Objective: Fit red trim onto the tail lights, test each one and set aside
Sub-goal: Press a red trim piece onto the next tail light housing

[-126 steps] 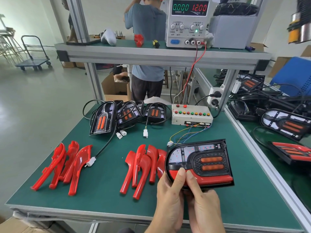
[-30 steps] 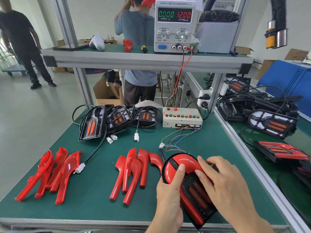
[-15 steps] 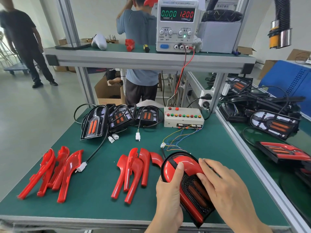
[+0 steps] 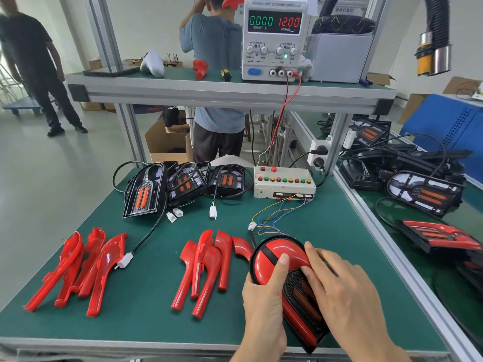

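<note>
We have the tail light at the near right edge of the green bench, tilted, its curved end away from us. The red trim sits over that curved end and down one side.

Left hand: fingers wrapped under the housing, thumb pressed flat on the trim. It is grasping the lamp. Right hand: fingers nearly straight, laid across the far edge and the black grille, pressing rather than clutching.

Handling, as we judge it: a light, rigid plastic shell. The trim looks glossy, so likely slick under a thumb, and thin enough to flex or scuff if forced. Best held by the black rim, with pressure spread along the trim's seam, keeping off the orange lenses.

Loose trim pieces lie just left of the lamp; another batch is further left. The button test box sits behind, its coloured leads trailing toward the lamp.
</note>
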Tool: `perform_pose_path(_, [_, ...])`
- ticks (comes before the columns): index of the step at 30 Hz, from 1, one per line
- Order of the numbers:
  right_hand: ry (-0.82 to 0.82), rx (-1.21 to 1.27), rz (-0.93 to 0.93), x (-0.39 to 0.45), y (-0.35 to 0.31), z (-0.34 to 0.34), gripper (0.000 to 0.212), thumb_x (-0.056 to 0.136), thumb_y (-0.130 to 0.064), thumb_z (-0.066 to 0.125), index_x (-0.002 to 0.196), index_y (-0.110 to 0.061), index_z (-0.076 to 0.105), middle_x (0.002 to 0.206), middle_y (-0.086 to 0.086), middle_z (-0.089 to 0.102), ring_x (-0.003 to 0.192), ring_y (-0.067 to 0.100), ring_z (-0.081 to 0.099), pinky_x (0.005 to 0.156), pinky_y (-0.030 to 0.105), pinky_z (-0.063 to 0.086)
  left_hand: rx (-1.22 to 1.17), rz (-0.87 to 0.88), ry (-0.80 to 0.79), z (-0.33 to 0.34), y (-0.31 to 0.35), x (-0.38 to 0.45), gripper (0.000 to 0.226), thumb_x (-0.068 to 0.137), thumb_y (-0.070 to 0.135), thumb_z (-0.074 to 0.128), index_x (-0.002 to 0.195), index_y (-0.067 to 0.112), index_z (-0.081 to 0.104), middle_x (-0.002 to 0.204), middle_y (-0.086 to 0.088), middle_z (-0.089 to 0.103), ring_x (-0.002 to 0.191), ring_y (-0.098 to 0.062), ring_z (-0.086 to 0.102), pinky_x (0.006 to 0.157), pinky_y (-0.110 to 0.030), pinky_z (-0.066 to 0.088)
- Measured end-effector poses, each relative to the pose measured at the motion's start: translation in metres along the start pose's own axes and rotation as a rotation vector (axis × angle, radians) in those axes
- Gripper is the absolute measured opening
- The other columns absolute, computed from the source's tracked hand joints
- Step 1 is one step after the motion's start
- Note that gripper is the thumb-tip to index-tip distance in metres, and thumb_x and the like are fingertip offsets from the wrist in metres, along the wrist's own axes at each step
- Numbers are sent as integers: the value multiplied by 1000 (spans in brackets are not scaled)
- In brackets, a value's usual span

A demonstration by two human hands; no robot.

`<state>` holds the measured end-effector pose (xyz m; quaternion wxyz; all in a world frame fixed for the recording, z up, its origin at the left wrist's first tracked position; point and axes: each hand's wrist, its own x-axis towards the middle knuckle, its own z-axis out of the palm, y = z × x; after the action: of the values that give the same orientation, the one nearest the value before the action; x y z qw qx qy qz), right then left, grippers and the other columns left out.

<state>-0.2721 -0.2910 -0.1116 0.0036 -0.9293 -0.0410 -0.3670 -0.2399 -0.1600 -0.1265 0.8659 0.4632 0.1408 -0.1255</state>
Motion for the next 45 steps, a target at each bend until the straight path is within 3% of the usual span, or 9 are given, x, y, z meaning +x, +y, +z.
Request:
perform_pose_path(4, [9, 10, -34, 1, 0, 0, 42, 101, -35, 49, 132, -13, 69, 99, 3, 70, 67, 27, 64, 57, 41, 49, -5, 11, 1, -1, 0, 0, 60, 55, 44, 97, 105, 19, 79, 103, -7, 79, 100, -25, 75, 98, -49, 55])
perform_pose_path(17, [-99, 62, -21, -1, 1, -3, 47, 102, -34, 44, 142, -15, 60, 120, 1, 69, 76, 22, 66, 64, 37, 51, -32, -15, 22, 0, 2, -2, 51, 62, 37, 92, 106, 16, 78, 103, -9, 79, 99, -26, 76, 98, -50, 56])
perform_pose_path(20, [-229, 236, 39, 0, -1, -8, 49, 106, -38, 38, 152, -26, 47, 125, -12, 65, 89, 14, 66, 73, 33, 52, -41, -24, 48, -1, 3, 1, 50, 62, 38, 92, 105, 17, 78, 102, -9, 79, 97, -27, 76, 96, -51, 57])
perform_pose_path(23, [-392, 635, 340, 5, 6, -17, 54, 101, -57, 38, 153, -55, 25, 126, -40, 57, 112, -14, 57, 93, 8, 42, -47, -37, 62, -3, 5, 4, 53, 60, 40, 95, 104, 17, 79, 102, -9, 79, 97, -27, 76, 95, -52, 58])
perform_pose_path(26, [-450, 837, 545, 10, 25, -26, 49, 86, -67, 49, 135, -60, 46, 118, -41, 64, 115, -23, 53, 91, 0, 38, -62, -49, 80, -6, 8, 8, 65, 53, 45, 98, 107, 15, 77, 102, -10, 79, 97, -29, 76, 93, -52, 58])
perform_pose_path(30, [-595, 985, 608, 9, 31, -28, 45, 85, -67, 52, 118, -45, 72, 116, -29, 71, 113, -12, 62, 100, 19, 42, -62, -81, 78, -5, 10, 9, 62, 57, 43, 94, 108, 13, 76, 101, -12, 79, 95, -31, 76, 91, -53, 59])
perform_pose_path(32, [-590, 1015, 612, 9, 27, -27, 35, 88, -62, 54, 113, -48, 74, 110, -22, 75, 107, -5, 68, 94, 22, 47, -61, -87, 75, -3, 10, 7, 57, 62, 40, 93, 109, 13, 76, 100, -12, 79, 94, -30, 77, 90, -51, 60])
perform_pose_path(35, [-576, 1051, 595, 12, 22, -27, 27, 93, -55, 53, 114, -59, 68, 109, -20, 76, 104, -3, 70, 85, 10, 51, -66, -87, 78, -1, 12, 5, 53, 66, 38, 92, 109, 12, 76, 100, -11, 79, 93, -29, 77, 89, -50, 60])
perform_pose_path(45, [-526, 1044, 544, 9, 18, -23, 27, 95, -51, 52, 115, -61, 67, 106, -18, 77, 101, 0, 72, 83, 6, 49, -52, -93, 87, -1, 14, 2, 57, 63, 41, 92, 111, 14, 76, 101, -10, 79, 95, -29, 76, 92, -51, 59])
